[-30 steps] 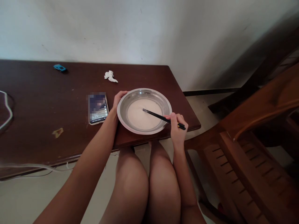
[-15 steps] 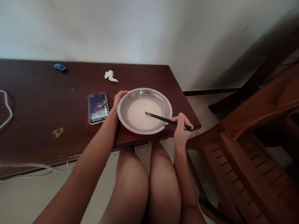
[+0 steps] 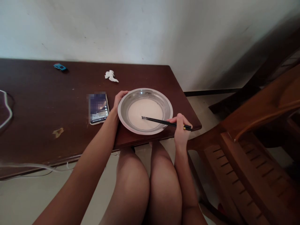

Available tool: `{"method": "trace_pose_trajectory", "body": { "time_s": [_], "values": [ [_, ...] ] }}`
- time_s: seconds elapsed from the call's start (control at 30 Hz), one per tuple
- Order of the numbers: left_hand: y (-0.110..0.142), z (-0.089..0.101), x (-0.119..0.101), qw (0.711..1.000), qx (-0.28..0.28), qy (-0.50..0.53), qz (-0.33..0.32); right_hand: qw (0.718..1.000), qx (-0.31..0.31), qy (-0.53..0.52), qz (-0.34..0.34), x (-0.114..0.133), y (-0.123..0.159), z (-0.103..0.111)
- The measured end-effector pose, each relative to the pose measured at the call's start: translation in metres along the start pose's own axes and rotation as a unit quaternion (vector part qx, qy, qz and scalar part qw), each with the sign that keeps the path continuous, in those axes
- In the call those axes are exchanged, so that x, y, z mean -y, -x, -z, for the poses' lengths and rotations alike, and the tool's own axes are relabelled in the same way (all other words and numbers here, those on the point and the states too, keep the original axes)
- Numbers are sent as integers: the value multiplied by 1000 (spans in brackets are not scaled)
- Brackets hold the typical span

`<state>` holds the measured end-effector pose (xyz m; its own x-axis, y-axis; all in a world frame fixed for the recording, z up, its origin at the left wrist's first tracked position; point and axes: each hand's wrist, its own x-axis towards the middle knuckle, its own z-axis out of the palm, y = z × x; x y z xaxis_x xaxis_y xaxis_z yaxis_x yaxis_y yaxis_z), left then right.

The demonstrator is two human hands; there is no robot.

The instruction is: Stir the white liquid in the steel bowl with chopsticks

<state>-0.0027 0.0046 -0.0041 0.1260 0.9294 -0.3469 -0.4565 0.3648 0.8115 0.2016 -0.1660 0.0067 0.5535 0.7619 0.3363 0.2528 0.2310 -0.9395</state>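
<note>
A wide metal bowl (image 3: 122, 118) rests near the front right corner of the dark wooden table (image 3: 77, 137). Pale, milky liquid (image 3: 148, 107) covers its bottom. My left hand (image 3: 118, 100) grips the bowl's left rim, its fingertips partly hidden behind the edge. In my right hand (image 3: 182, 129), closed at the bowl's right side, is a pair of black chopsticks (image 3: 160, 121) with gold bands near the back ends. They slant over the right rim, and their tips dip into the liquid left of its middle.
Left of the bowl lies a phone (image 3: 99, 107) with its screen lit. Crumpled white tissue (image 3: 111, 76) and a blue toy car (image 3: 60, 67) are farther back. White cables (image 3: 7, 107) run along the left. A wooden chair (image 3: 234, 150) stands at the right, and a wall (image 3: 131, 34) behind.
The chopstick tips have shifted left and slightly toward me through the liquid. My right hand has moved a little with them; my left hand and the bowl stay put.
</note>
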Motion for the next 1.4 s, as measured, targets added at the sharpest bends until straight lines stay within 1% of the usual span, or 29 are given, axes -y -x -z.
{"method": "trace_pose_trajectory", "body": {
  "time_s": [0.07,0.1,0.13,0.17,0.23,0.3,0.33,0.37,0.43,0.5,0.53,0.57,0.63,0.7,0.73,0.77,0.8,0.87,0.93,0.97,1.0,1.07,1.13,1.17,1.2,1.27,1.33,1.37,1.4],
  "values": [
    [1,-1,-1,1000,4,1,-3,998,56,5,-7,-1,0,-2],
    [2,-2,-1,1000,2,1,-3,997,75,16,-6,-2,0,-2],
    [3,-3,-2,1000,-1,1,-3,996,81,30,-3,-2,0,-2],
    [3,-3,-2,1000,-4,0,0,997,71,43,1,-3,-1,-2],
    [4,-4,-3,1000,-7,-2,5,998,20,53,10,-3,-1,0],
    [4,-4,-3,1000,-3,-2,5,999,-28,32,12,-3,0,2],
    [3,-3,-2,1000,-2,-2,3,999,-39,15,11,-3,0,2],
    [3,-2,-2,1000,-2,-2,1,999,-34,1,9,-2,1,2],
    [2,-1,-1,1000,1,-1,-4,1000,11,-2,4,-2,1,0],
    [2,0,0,1000,4,-1,-6,998,63,24,4,-2,1,-1],
    [2,0,0,1000,6,-1,-7,996,74,40,8,-2,1,-1],
    [2,0,0,1000,6,-2,-7,996,72,54,14,-2,0,-1],
    [1,1,1,1000,4,-5,-5,998,29,60,24,-2,0,0],
    [1,1,1,1000,3,-3,-6,999,-27,34,22,-2,0,1],
    [0,1,1,1000,3,-2,-7,999,-44,16,18,-2,1,2],
    [0,2,1,1000,2,-1,-9,999,-48,1,14,-2,1,1],
    [0,2,1,1000,2,-3,-11,999,-37,-8,11,-1,2,1],
    [1,1,1,1000,1,-8,-10,1000,13,-2,11,-1,2,-1],
    [1,0,0,1000,2,-11,-6,998,55,28,15,0,1,-3],
    [1,-1,-1,1000,1,-11,-4,997,62,45,18,0,1,-3],
    [1,-1,-1,1000,1,-9,-3,996,57,58,20,0,0,-3],
    [1,-2,-1,1000,-3,-5,-3,998,18,62,20,0,-1,-1],
    [1,-1,-1,1000,-1,-3,-4,999,-24,36,16,0,0,0],
    [1,0,0,1000,1,-4,-3,999,-34,19,14,0,0,0],
    [1,0,0,1000,3,-6,-2,999,-30,5,12,0,1,0],
    [0,1,1,1000,5,-9,-4,1000,14,-5,7,0,1,-2],
    [0,1,1,1000,4,-11,-7,998,66,12,6,-1,1,-3],
    [1,0,0,1000,3,-12,-8,996,79,28,10,-1,1,-3],
    [1,0,0,1000,1,-12,-7,996,79,44,15,-1,1,-3]
  ]
}}
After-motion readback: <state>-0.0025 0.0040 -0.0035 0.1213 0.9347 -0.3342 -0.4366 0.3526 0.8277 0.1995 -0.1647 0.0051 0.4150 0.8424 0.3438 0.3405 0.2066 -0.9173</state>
